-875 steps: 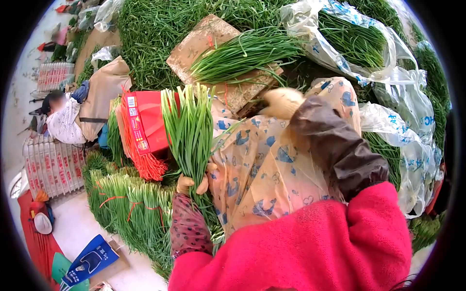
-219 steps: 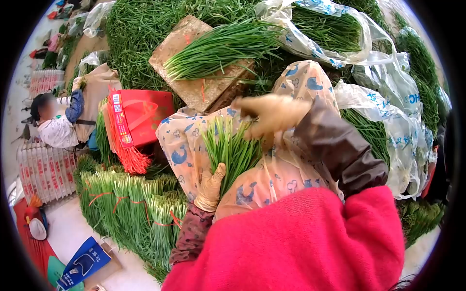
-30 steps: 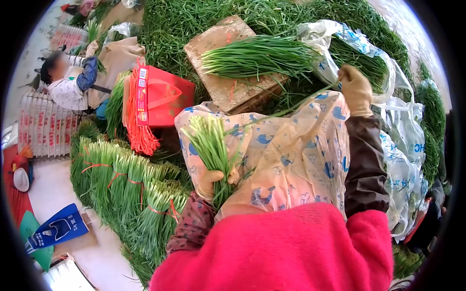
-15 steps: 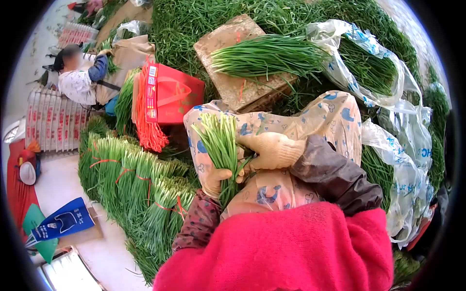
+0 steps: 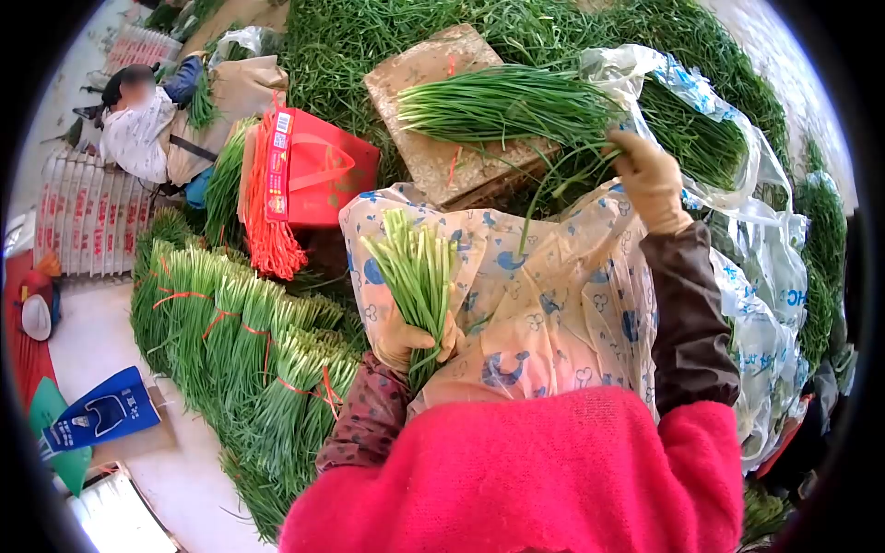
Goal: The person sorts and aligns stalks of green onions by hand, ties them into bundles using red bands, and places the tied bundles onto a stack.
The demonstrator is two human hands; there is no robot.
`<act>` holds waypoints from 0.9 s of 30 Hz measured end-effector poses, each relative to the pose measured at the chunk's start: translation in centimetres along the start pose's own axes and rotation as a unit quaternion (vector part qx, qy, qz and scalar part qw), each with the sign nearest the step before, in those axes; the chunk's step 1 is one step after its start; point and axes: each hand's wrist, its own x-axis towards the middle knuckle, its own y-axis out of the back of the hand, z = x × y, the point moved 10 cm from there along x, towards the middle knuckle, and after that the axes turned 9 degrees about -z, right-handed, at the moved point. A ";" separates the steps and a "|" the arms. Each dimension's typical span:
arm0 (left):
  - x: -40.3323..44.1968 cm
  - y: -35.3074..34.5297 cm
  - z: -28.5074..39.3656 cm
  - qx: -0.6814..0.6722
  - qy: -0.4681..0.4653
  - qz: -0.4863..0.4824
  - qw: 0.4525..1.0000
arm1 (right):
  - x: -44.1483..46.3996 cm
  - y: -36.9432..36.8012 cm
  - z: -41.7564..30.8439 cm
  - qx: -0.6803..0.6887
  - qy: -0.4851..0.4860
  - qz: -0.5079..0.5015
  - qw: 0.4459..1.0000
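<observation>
My left hand, in a cream work glove, is wrapped round a bunch of garlic chives, pale cut ends up, over my lap. At the right, my gloved right hand is raised beyond my knee, closed on a few loose chive leaves that trail down to the left. A thick heap of chives lies across a dirty board just left of that hand. Patterned plastic sheeting covers my legs.
Tied chive bundles stand at the left. A red bag with orange-red ties is in front of them. Plastic bags with chives flank my right. Loose greens cover the far floor. Another person sits upper left.
My right hand has left the bunch and moved up and right, carrying loose leaves out past my knee. My left hand still holds the bunch in nearly the same place.
</observation>
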 end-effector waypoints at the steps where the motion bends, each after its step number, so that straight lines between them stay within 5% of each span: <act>1: 0.0 -0.1 0.0 0.001 -0.003 0.000 1.000 | 0.1 0.4 2.1 -0.036 -0.054 0.012 0.998; 3: 0.0 -0.4 0.1 -0.038 -0.019 0.001 0.999 | 0.3 -2.2 6.2 -0.100 -0.142 -0.110 0.979; 4: -0.1 -0.5 0.3 -0.040 -0.018 0.041 0.998 | 0.0 -6.4 7.2 -0.180 -0.147 -0.277 0.932; 5: 0.1 -0.5 0.7 -0.037 -0.023 0.039 0.998 | -2.2 -7.7 5.8 -0.208 -0.064 -0.305 0.927; 6: 0.4 0.0 0.7 0.008 0.003 0.063 0.998 | -2.7 -7.7 2.3 -0.296 -0.148 -0.408 0.851; 8: 1.3 0.5 1.2 0.110 0.026 0.066 0.991 | -3.5 -10.4 0.4 -0.247 -0.132 -0.416 0.865; 10: 1.4 -0.2 1.5 0.134 0.043 0.112 0.984 | -3.3 -11.3 -5.8 -0.031 -0.032 -0.423 0.905; 12: 1.6 -0.2 1.9 0.203 0.061 0.138 0.967 | -4.3 -14.1 -10.0 0.269 -0.041 -0.499 0.823; 14: 2.9 -1.5 3.0 0.331 0.010 0.127 0.935 | -3.8 -14.6 -14.7 0.642 0.016 -0.421 0.640; 15: 3.4 -2.9 3.0 0.363 0.032 0.109 0.925 | -3.7 -14.1 -15.8 0.719 -0.001 -0.377 0.584; 18: 4.0 -2.8 0.7 0.370 0.081 0.065 0.923 | -4.4 -14.5 -17.0 0.761 0.011 -0.326 0.561; 20: 3.5 -1.9 -0.6 0.376 0.114 0.070 0.917 | -5.2 -14.8 -16.6 0.822 -0.097 -0.286 0.483; 21: 3.9 -2.6 -0.2 0.376 0.108 0.066 0.918 | -4.7 -14.1 -16.6 0.818 -0.094 -0.288 0.489; 23: 4.2 -3.6 0.1 0.318 0.128 0.073 0.937 | -2.2 -11.4 -14.2 0.672 -0.105 -0.226 0.697; 24: 4.1 -2.7 0.5 0.406 0.138 0.068 0.901 | 0.0 -8.2 -13.2 0.557 -0.086 -0.182 0.806; 25: 4.0 -1.3 0.7 0.404 0.132 0.074 0.902 | 2.2 -4.8 -12.0 0.534 -0.030 -0.091 0.840; 26: 3.6 0.7 1.0 0.518 0.171 0.086 0.834 | 4.0 -0.4 -11.1 0.346 -0.052 -0.016 0.937; 27: 3.2 2.0 1.6 0.623 0.208 0.096 0.748 | 5.7 1.8 -9.3 0.488 0.000 0.033 0.872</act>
